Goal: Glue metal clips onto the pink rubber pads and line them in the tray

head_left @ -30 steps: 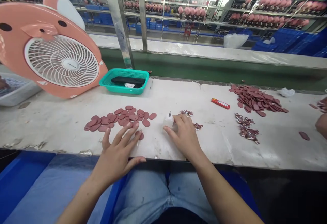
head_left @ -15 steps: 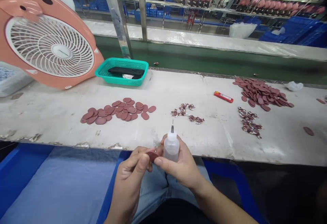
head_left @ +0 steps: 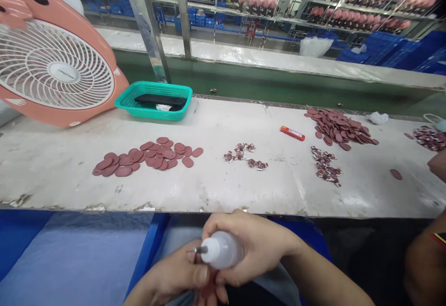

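Observation:
My right hand [head_left: 256, 243] is closed around a clear plastic squeeze bottle [head_left: 226, 250] with a white cap and a metal needle tip. The bottle is tilted, its tip pointing left above my left hand [head_left: 176, 271]. Below the bottle, my left fingers pinch a dark red oval piece [head_left: 209, 286], which is mostly hidden; my right thumb is close beside it. Both hands are low, in front of the table edge. On the table lie a loose spread of dark red oval pieces [head_left: 169, 154] and small brown-and-white parts [head_left: 240, 151].
An orange fan [head_left: 113, 93] and a green basket [head_left: 123, 106] with a black item stand at left. A red-wrapped object [head_left: 292, 133] lies near a larger pile of ovals [head_left: 336, 127] and more small parts [head_left: 326, 166]. Another person's arm [head_left: 427, 250] shows at the right edge.
Both hands have come down and closer to my body. The bottle has gone from upright to tilted left. The view has shifted right, and another person's arm now shows there.

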`<state>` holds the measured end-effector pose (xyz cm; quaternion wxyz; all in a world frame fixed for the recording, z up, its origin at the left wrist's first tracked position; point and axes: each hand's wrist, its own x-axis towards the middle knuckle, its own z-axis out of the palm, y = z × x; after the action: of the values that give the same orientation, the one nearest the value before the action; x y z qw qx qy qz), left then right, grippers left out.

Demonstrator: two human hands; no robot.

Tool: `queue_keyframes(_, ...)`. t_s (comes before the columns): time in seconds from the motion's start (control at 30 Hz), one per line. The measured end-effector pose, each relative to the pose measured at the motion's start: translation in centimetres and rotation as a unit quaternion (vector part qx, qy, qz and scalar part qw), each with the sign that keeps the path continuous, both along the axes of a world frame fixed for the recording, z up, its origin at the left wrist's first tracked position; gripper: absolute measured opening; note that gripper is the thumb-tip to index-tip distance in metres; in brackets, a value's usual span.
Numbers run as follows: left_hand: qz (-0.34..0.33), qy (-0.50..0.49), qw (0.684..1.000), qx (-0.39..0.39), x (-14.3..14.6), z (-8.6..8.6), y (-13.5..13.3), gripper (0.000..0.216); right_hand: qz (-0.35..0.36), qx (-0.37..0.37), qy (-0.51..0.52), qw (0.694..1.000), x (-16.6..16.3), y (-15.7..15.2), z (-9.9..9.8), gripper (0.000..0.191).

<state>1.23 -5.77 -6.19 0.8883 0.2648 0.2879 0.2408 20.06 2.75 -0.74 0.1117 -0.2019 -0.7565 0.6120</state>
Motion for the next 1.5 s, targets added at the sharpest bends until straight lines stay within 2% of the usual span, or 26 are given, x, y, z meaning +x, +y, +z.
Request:
queue_keyframes(0.07, 0.019, -0.041, 0.999, -0.014, 0.7, -0.7, -0.3, 0.057, -0.011, -0.015, -0.001, 1.0, 0.0, 0.0, -0.1, 0.051)
queue_keyframes(0.13, 0.054, -0.057, 0.997, -0.018, 1.2, -1.0, -0.6, 0.054, -0.093, -0.042, 0.016, 0.995, 0.2, -0.2, -0.4, 0.054)
queue_keyframes(0.2, 0.137, -0.054, 0.989, -0.015, 1.4, -0.7, -0.9, 0.05, -0.187, -0.05, 0.028, 0.981, 0.8, -0.6, -0.7, 0.047)
queue_keyframes(0.27, 0.255, -0.04, 0.966, -0.015, 1.6, 0.1, -1.0, 0.044, -0.241, -0.035, 0.019, 0.97, 1.6, -1.0, -0.8, 0.036)
queue_keyframes(0.33, 0.36, -0.025, 0.933, -0.022, 1.8, 1.2, -0.9, 0.041, -0.264, -0.001, 0.006, 0.964, 2.4, -1.4, -0.8, 0.036)
queue_keyframes(0.43, 0.452, -0.007, 0.891, -0.037, 2.2, 2.6, -0.6, 0.04, -0.314, 0.008, 0.052, 0.948, 3.1, -1.9, -0.6, 0.038)
queue_keyframes(0.5, 0.483, 0.009, 0.875, -0.041, 2.4, 3.2, -0.4, 0.039, -0.365, -0.043, 0.135, 0.92, 3.0, -2.3, -0.6, 0.038)
queue_keyframes(0.63, 0.501, 0.028, 0.864, -0.037, 2.5, 3.3, -0.3, 0.041, -0.409, -0.15, 0.302, 0.848, 2.0, -3.3, -1.0, 0.034)
queue_keyframes(0.67, 0.496, 0.028, 0.867, -0.03, 2.4, 3.1, -0.3, 0.04, -0.413, -0.153, 0.323, 0.838, 1.7, -3.7, -1.1, 0.034)
queue_keyframes(0.73, 0.481, 0.025, 0.876, -0.009, 2.2, 2.7, -0.4, 0.038, -0.439, -0.112, 0.328, 0.829, 1.2, -4.7, -1.4, 0.038)
queue_keyframes(0.87, 0.46, 0.021, 0.887, 0.016, 1.8, 2.2, -0.6, 0.039, -0.479, 0.036, 0.272, 0.834, 0.9, -6.3, -1.8, 0.042)
queue_keyframes(0.97, 0.458, 0.024, 0.888, 0.023, 1.7, 2.0, -0.6, 0.039, -0.467, 0.089, 0.238, 0.847, 0.9, -6.6, -1.7, 0.04)
queue_keyframes(1.2, 0.452, 0.031, 0.891, 0.04, 1.7, 2.1, -0.5, 0.036, -0.448, 0.093, 0.208, 0.864, 0.2, -6.1, -0.8, 0.037)
queue_keyframes(1.37, 0.454, 0.035, 0.889, 0.04, 1.6, 2.1, -0.5, 0.037, -0.44, 0.066, 0.203, 0.872, 0.4, -6.2, -1.0, 0.035)
queue_keyframes(1.5, 0.455, 0.038, 0.889, 0.041, 1.7, 2.1, -0.5, 0.035, -0.442, 0.078, 0.191, 0.873, 0.5, -6.1, -1.0, 0.032)
